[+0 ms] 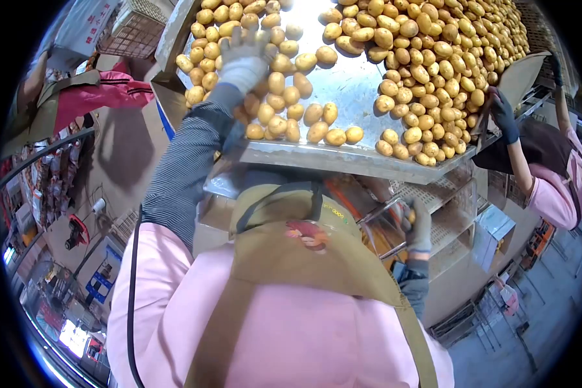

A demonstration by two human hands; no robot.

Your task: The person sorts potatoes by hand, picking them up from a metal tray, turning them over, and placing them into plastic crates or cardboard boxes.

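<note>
My left hand (244, 63), in a grey glove with a striped sleeve behind it, reaches over the left part of the metal sorting table (362, 84). Its fingers are spread and lie over loose yellow potatoes (276, 83), touching them. My right hand (418, 225), also gloved in grey, is below the table's front edge on the right. Its fingers are curled round a small yellow potato (410, 216), mostly hidden by the glove. A large heap of potatoes (427, 71) covers the table's right side, with bare metal between it and the left group.
A co-worker's dark-gloved hand (504, 115) is at the table's right edge. Another person in pink (100, 97) stands at the left. Beneath the table are light plastic crates (446, 223); a white box (493, 236) stands at right. A basket (132, 29) is at upper left.
</note>
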